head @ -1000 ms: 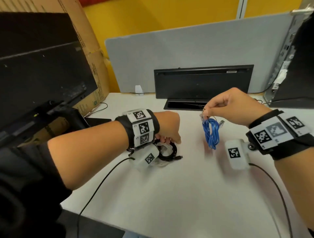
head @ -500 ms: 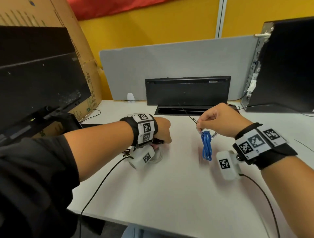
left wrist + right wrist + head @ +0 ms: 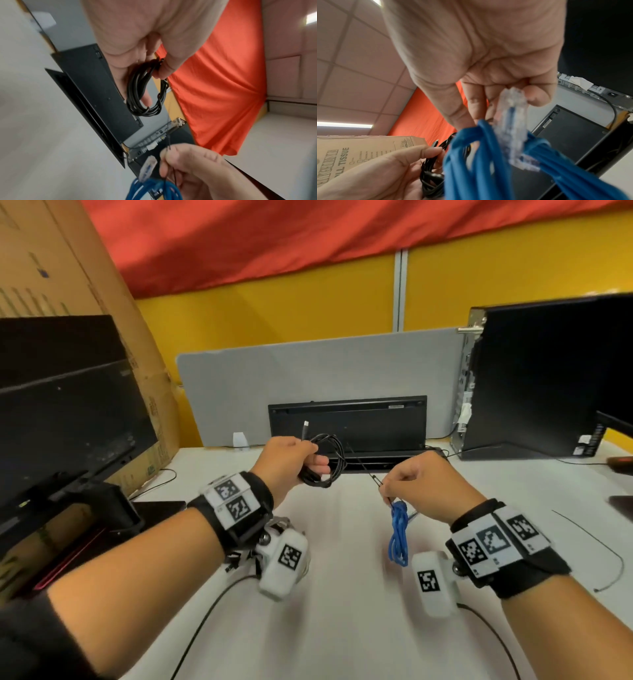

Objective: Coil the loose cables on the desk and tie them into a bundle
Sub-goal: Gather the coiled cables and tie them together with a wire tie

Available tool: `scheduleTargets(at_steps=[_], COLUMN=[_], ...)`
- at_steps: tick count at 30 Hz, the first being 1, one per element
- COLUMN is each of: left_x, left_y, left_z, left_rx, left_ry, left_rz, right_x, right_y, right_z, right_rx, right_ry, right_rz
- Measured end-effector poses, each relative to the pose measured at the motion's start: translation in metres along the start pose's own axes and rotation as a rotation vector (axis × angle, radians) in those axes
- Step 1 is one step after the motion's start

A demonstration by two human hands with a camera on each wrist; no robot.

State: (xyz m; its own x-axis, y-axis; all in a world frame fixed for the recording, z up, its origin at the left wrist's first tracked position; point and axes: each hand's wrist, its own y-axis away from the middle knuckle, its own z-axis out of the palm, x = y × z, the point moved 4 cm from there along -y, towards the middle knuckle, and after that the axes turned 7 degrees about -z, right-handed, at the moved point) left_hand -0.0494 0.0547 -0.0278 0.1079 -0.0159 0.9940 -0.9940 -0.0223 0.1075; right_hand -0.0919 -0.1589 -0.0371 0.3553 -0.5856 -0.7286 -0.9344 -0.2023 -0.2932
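Note:
My left hand [image 3: 294, 460] grips a coiled black cable [image 3: 325, 462] above the white desk [image 3: 342, 611], one plug sticking up past the thumb. The same black cable [image 3: 145, 93] loops round my fingers in the left wrist view. My right hand [image 3: 416, 491] pinches the top of a coiled blue cable [image 3: 399, 534], which hangs below it, together with a thin black tie [image 3: 368, 474] that sticks up toward the left hand. The right wrist view shows the blue cable [image 3: 479, 162] and its clear plug [image 3: 511, 121] at my fingertips.
A black monitor [image 3: 68, 412] stands at the left before a cardboard box [image 3: 68, 268]. A black keyboard [image 3: 347, 426] leans on the grey partition [image 3: 325, 364] behind a cable slot. A black computer tower [image 3: 548, 378] stands at the right. A thin loose wire [image 3: 603, 546] lies right.
My left hand has lifted the black coiled cable off the desk and brought it up toward the right hand. The right hand still holds the blue coil. The head view has tilted up.

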Motion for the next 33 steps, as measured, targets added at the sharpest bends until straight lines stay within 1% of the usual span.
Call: scheduleTargets(at_steps=[2, 4, 9, 13, 18, 20, 23, 27, 29, 31, 33], left_x=[-0.007, -0.013, -0.019, -0.019, -0.022, -0.024, -0.026, -0.030, -0.036, -0.041, -0.042], left_y=[0.006, 0.010, 0.020, 0.028, 0.038, 0.039, 0.038, 0.037, 0.035, 0.034, 0.034], left_z=[0.009, 0.017, 0.034, 0.040, 0.046, 0.047, 0.047, 0.047, 0.046, 0.048, 0.051], left_rx=[-0.043, -0.059, -0.080, -0.118, -0.157, -0.155, -0.120, 0.005, 0.056, 0.041, -0.027], left_ry=[0.075, 0.097, -0.022, -0.046, -0.111, -0.081, 0.069, 0.092, 0.180, 0.258, 0.276], left_rz=[-0.003, 0.020, 0.117, 0.136, 0.218, 0.203, 0.129, 0.178, 0.131, 0.067, 0.059], right_x=[-0.002, -0.005, -0.012, -0.017, -0.019, -0.018, -0.016, -0.013, -0.015, -0.016, -0.017], right_y=[0.004, 0.007, 0.009, 0.004, -0.002, -0.003, -0.002, -0.002, -0.003, -0.004, -0.004], right_z=[-0.001, -0.001, 0.002, 0.006, 0.011, 0.014, 0.015, 0.018, 0.017, 0.015, 0.013], right_rx=[0.006, -0.003, -0.018, 0.018, 0.101, 0.122, 0.160, 0.169, 0.165, 0.161, 0.155], right_ry=[0.016, 0.066, 0.151, 0.157, 0.127, 0.106, 0.048, -0.002, 0.022, 0.050, 0.068], right_rz=[0.024, 0.048, 0.098, 0.071, 0.011, -0.007, -0.024, -0.040, -0.051, -0.053, -0.061])
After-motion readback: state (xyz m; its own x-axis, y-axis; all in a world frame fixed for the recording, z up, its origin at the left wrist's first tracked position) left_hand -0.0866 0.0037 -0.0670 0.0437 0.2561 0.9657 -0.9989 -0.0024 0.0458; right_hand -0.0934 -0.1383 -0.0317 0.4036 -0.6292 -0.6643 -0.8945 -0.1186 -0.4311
